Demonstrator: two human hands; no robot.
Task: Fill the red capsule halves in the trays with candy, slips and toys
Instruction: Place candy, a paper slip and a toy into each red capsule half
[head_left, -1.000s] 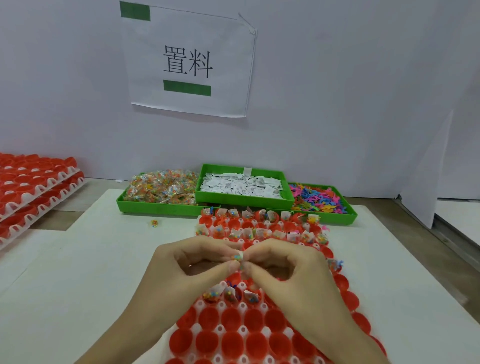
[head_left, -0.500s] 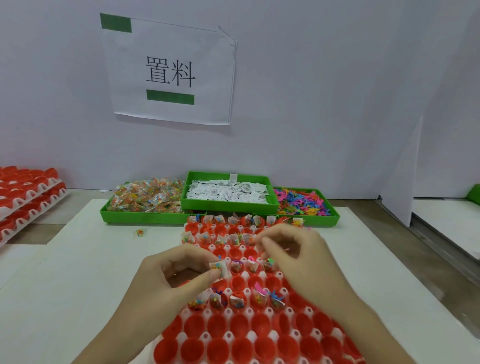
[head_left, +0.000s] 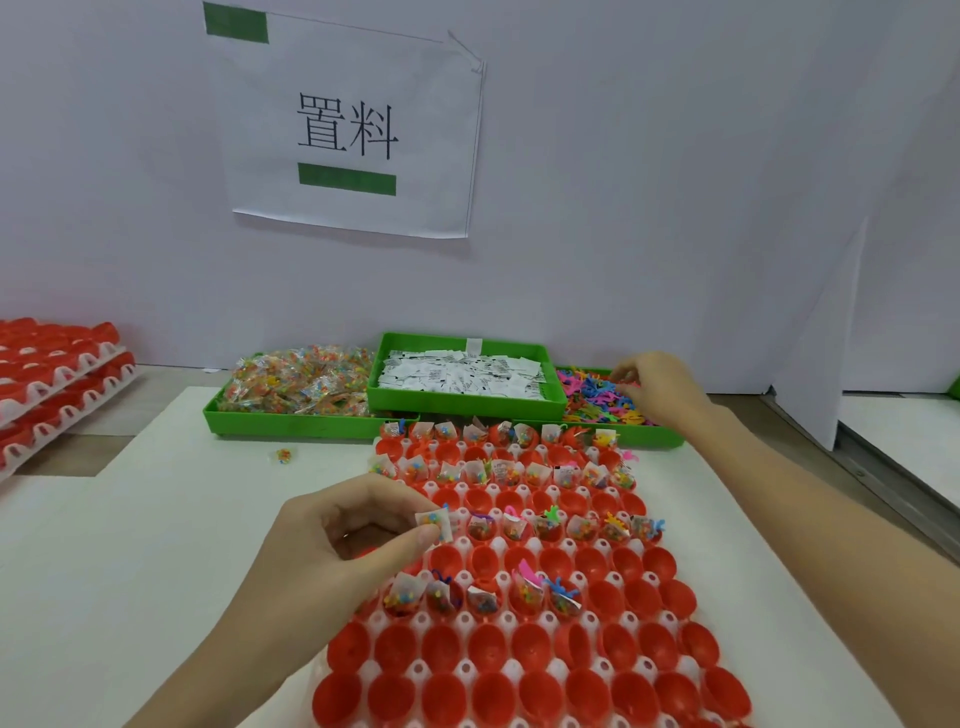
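While the white table top (head_left: 130, 545) carried everything else, these were its contents, from largest to smallest.

Wall: a pale board (head_left: 675, 156) stood behind the table, with a paper sign (head_left: 348, 124) fixed to it, printed with two black characters and green bars.

Capsule tray: a white tray (head_left: 498, 621) of red capsule halves (head_left: 540, 699) lay in the middle of the table, running from the near edge up to the green bins. Alternate rows held a packet, a slip and a toy per cup; the rows between them and the two nearest rows showed bare red cups.

Spare trays: a stack of white trays with red halves (head_left: 52, 374) sat at the far left.

Candy bin: a green bin (head_left: 291, 421) at back left was heaped with clear candy packets (head_left: 301, 382).

Slip bin: a raised green bin (head_left: 467, 400) in the centre held white paper slips (head_left: 462, 374).

Toy bin: a green bin (head_left: 654, 439) at back right held small coloured plastic toys (head_left: 592, 397).

Left hand: the left hand (head_left: 353, 535) hovered over the tray's left edge, thumb and forefinger pinching a small candy packet (head_left: 435, 522), other fingers curled.

Right hand: the right hand (head_left: 657, 387) reached into the toy bin, fingers curled down among the toys; whether they gripped one could not be told.

Stray packet: one candy packet (head_left: 283, 455) lay alone on the table, near the candy bin.
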